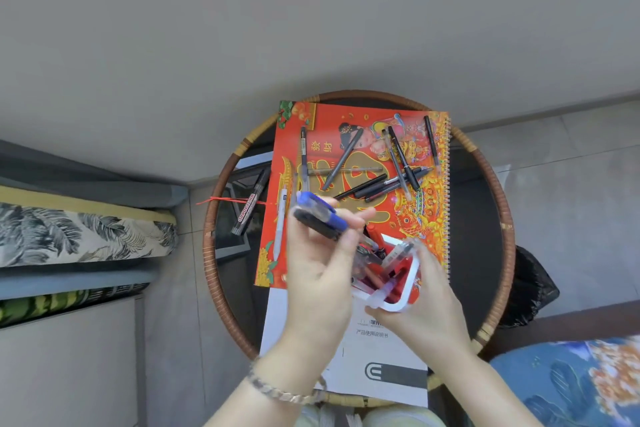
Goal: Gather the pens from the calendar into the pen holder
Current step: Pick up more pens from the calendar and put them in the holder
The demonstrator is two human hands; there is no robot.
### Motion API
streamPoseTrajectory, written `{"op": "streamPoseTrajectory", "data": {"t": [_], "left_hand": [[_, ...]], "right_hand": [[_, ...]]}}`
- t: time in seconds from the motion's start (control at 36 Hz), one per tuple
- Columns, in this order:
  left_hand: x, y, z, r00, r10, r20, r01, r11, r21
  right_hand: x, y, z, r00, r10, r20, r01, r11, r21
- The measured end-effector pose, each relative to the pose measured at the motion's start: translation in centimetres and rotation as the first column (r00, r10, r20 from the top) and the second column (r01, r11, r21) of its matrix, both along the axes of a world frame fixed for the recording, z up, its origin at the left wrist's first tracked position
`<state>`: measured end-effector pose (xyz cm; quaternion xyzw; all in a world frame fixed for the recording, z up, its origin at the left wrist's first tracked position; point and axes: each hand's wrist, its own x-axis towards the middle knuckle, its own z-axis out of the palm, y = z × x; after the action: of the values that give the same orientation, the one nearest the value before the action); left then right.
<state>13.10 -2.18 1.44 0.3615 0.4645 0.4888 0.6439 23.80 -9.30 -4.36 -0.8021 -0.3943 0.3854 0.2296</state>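
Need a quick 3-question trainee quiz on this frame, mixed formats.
1. True or false: the right hand holds the pen holder.
2. What does the left hand grip? A) blue and black markers B) scissors C) nothing
3. Fill in: the whiteboard marker lies to the ___ of the calendar, off its cover.

Key: 1 true; 2 A; 3 left.
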Motion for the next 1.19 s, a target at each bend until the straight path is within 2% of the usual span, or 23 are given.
{"op": "streamPoseTrajectory", "data": {"t": [0.08,0.17,0.19,0.25,0.28,0.33,0.42,0.5,0.58,0.72,0.78,0.86,0.89,0.94,1.06,1.11,1.19], "left_hand": [[0.2,-1.3,-1.0,0.988,-0.144,-0.058,0.14,0.988,-0.069],[-0.2,-2.1,-1.5,0.947,-0.227,-0.228,0.232,0.973,-0.005],[-0.4,-2.2,-1.6,0.934,-0.198,-0.296,0.225,0.973,0.057],[-1.0,-1.9,-1.8,0.9,-0.081,-0.429,0.223,0.93,0.292],[-1.3,-1.8,-2.2,0.892,-0.039,-0.451,0.241,0.885,0.399],[-1.9,-1.6,-3.0,0.887,-0.032,-0.461,0.279,0.833,0.478],[-2.3,-1.2,-3.4,0.873,-0.052,-0.484,0.285,0.861,0.421],[-2.4,-1.0,-3.7,0.819,-0.021,-0.573,0.3,0.868,0.397],[-2.3,-0.9,-3.3,0.815,-0.101,-0.57,0.316,0.903,0.292],[-2.8,-1.1,-3.4,0.76,-0.233,-0.606,0.448,0.864,0.23],[-2.8,-1.3,-3.9,0.688,-0.261,-0.677,0.533,0.815,0.228],[-3.0,-2.1,-5.0,0.524,-0.07,-0.849,0.62,0.714,0.325],[-3.1,-2.3,-5.3,0.499,-0.024,-0.866,0.629,0.698,0.343],[-3.5,-2.7,-5.2,0.502,-0.027,-0.864,0.64,0.684,0.351],[-3.7,-3.0,-4.9,0.534,-0.176,-0.827,0.723,0.603,0.339],[-3.4,-3.0,-4.9,0.545,-0.242,-0.803,0.724,0.619,0.305],[-3.2,-2.1,-4.6,0.625,-0.319,-0.713,0.676,0.678,0.289]], "right_hand": [[-0.1,0.1,0.5,0.999,0.025,-0.021,-0.025,1.0,0.009],[0.0,0.2,0.9,0.999,0.036,-0.037,-0.036,0.999,0.013],[0.1,0.3,1.1,0.999,0.04,-0.036,-0.04,0.999,0.017],[0.2,0.3,1.4,0.998,0.039,-0.039,-0.039,0.999,0.022],[0.3,0.3,1.5,0.998,0.036,-0.044,-0.036,0.999,0.014],[0.3,0.3,1.4,0.998,0.042,-0.036,-0.042,0.999,-0.002],[0.0,0.2,1.2,0.998,0.062,0.011,-0.062,0.997,0.035],[-0.4,0.1,1.1,0.997,0.073,0.021,-0.074,0.995,0.066],[-0.3,-0.1,0.9,0.995,0.095,0.021,-0.096,0.994,0.058],[-0.1,-0.7,0.4,0.995,0.098,0.027,-0.098,0.995,-0.009],[0.0,-1.1,0.1,0.993,0.107,0.047,-0.107,0.994,-0.005],[0.0,-1.2,-0.1,0.991,0.112,0.074,-0.114,0.993,0.037],[0.1,-1.1,-0.1,0.99,0.11,0.085,-0.114,0.992,0.05],[0.4,-0.8,0.2,0.994,0.081,0.07,-0.086,0.994,0.07],[0.7,-0.2,0.7,0.998,0.052,0.021,-0.054,0.993,0.107],[0.6,0.1,0.7,0.996,0.074,0.038,-0.078,0.992,0.097],[0.9,0.6,0.6,0.998,0.06,0.01,-0.061,0.995,0.077]]}}
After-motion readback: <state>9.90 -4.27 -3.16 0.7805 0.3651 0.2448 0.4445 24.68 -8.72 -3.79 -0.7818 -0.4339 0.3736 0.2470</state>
